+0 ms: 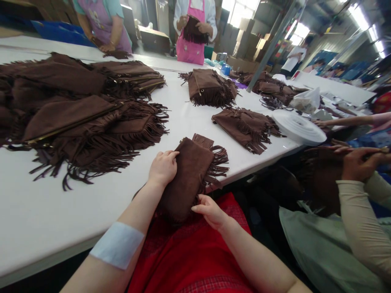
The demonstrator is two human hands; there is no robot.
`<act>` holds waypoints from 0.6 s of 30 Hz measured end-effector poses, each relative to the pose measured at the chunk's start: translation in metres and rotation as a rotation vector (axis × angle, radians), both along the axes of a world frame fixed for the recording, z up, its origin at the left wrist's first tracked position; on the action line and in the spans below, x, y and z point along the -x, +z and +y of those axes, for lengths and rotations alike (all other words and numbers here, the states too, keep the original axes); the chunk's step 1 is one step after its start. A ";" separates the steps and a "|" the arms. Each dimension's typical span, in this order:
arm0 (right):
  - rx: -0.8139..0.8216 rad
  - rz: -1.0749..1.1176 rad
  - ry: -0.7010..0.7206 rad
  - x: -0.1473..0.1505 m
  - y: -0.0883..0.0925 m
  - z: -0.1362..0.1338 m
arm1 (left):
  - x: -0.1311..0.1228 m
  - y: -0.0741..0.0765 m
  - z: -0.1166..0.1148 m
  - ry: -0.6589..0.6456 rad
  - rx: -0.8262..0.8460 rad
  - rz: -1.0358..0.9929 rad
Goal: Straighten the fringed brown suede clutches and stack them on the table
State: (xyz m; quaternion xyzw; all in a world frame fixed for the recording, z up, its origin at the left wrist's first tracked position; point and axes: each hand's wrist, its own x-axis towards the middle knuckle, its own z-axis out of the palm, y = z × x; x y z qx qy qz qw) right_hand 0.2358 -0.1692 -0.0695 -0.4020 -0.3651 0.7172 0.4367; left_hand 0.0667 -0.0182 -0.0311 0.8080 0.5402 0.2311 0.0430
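Observation:
A brown suede fringed bag [189,175] lies half on the white table's [61,215] near edge and half over my red apron [195,252]. My left hand [163,167] grips the bag's left upper edge, fingers curled over it. At the bag's lower end my right hand [210,211] rests with its fingers closed on the suede. The fringe [216,165] hangs off the bag's right side.
A big heap of the same fringed bags [76,114] fills the table's left. More bags [210,87] [247,128] lie further back, beside a white tape roll [297,128]. A person's sleeved arms [360,203] work at my right. Two aproned people [191,30] stand at the far side.

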 end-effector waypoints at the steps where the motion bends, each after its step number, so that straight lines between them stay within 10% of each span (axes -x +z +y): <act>1: 0.012 -0.013 -0.007 0.002 0.000 0.000 | 0.000 0.000 0.000 -0.001 0.002 -0.002; 13: 0.193 -0.510 0.108 -0.021 -0.060 -0.031 | 0.000 0.000 0.001 0.000 0.015 -0.020; 18: -0.046 -0.434 -0.199 -0.032 -0.035 -0.013 | 0.000 0.004 -0.002 0.000 0.014 -0.018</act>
